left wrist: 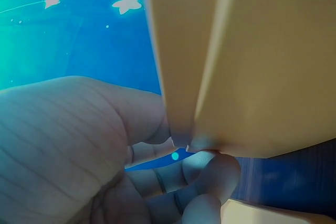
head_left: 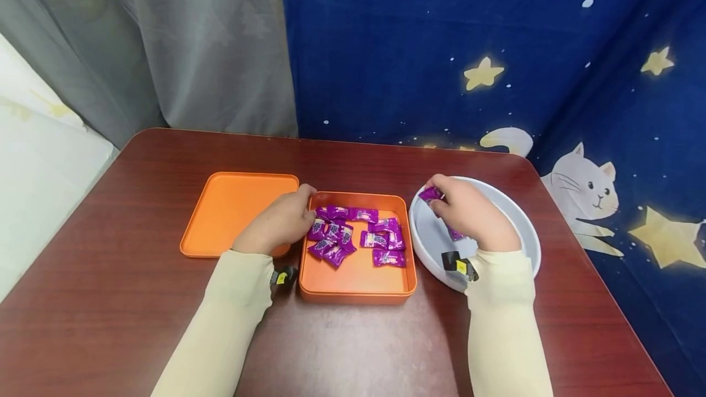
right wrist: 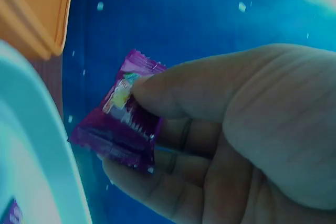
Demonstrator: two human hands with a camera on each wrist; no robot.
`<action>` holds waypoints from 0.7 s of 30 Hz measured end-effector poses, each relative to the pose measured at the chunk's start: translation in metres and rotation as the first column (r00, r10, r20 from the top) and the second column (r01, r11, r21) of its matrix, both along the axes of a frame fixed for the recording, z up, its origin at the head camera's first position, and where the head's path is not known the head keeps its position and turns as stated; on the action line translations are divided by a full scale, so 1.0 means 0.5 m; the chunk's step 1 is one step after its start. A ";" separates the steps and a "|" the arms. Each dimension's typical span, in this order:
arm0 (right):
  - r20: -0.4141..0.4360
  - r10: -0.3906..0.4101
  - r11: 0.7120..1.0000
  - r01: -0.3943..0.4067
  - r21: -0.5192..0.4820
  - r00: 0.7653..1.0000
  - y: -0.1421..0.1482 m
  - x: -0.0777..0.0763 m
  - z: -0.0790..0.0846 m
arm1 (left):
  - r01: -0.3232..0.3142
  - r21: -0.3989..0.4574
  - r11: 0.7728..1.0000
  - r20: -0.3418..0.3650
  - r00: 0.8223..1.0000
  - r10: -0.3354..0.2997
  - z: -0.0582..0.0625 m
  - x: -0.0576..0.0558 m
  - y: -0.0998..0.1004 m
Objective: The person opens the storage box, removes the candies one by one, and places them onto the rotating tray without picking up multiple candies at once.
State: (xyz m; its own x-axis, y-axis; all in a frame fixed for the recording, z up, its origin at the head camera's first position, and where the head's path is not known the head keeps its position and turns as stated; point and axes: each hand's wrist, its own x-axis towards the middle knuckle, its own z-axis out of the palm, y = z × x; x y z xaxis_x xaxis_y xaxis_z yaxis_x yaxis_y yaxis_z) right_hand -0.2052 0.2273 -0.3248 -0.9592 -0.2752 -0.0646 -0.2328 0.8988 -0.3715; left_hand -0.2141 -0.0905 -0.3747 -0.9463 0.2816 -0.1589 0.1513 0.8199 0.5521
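An orange square box (head_left: 358, 298) stands open-topped on the table, with several purple-wrapped candies (head_left: 333, 234) lying in it in a left and a right cluster. At the box's upper left corner, my left hand (head_left: 278, 220) grips the wall; the left wrist view has thumb and fingers around the box edge (left wrist: 181, 77). My right hand (head_left: 475, 213) is over the left part of a round white plate (head_left: 526, 231). Its thumb and fingers pinch one purple candy (right wrist: 123, 114). Another candy (head_left: 455, 233) is partly visible on the plate below this hand.
A flat orange lid (head_left: 237, 207) lies left of the box, partly behind the left hand. The dark red wooden table (head_left: 353, 354) ends at a grey curtain (head_left: 209, 48) and a blue star-patterned curtain (head_left: 397, 48). Black wrist straps show below both hands.
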 end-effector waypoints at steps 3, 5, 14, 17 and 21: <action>-0.014 -0.015 1.000 0.015 0.027 1.000 0.028 -0.005 -0.006 | 0.000 -0.002 1.000 0.005 1.000 0.000 0.002 0.001 -0.001; -0.002 -0.032 0.999 0.032 0.032 0.999 0.045 -0.006 -0.011 | -0.001 -0.006 1.000 0.004 1.000 0.001 0.002 0.001 -0.001; 0.069 -0.131 0.990 0.128 0.055 0.989 0.101 -0.011 -0.029 | 0.002 -0.003 1.000 0.001 1.000 -0.002 0.000 -0.001 0.000; 0.101 -0.141 0.989 0.136 0.052 0.985 0.113 -0.014 -0.038 | -0.001 0.001 1.000 -0.002 1.000 0.001 -0.001 -0.001 0.001; 0.139 -0.155 0.987 0.148 0.058 0.978 0.126 -0.020 -0.053 | 0.004 0.001 1.000 -0.011 1.000 -0.004 -0.002 -0.002 0.001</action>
State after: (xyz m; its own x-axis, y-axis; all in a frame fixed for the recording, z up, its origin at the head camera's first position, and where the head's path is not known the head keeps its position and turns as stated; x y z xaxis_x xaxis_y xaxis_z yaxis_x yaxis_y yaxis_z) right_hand -0.2150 0.2901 -0.3513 -0.9695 -0.1205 -0.2136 -0.0399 0.9369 -0.3473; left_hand -0.2150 -0.0901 -0.3759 -0.9468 0.2857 -0.1481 0.1609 0.8188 0.5510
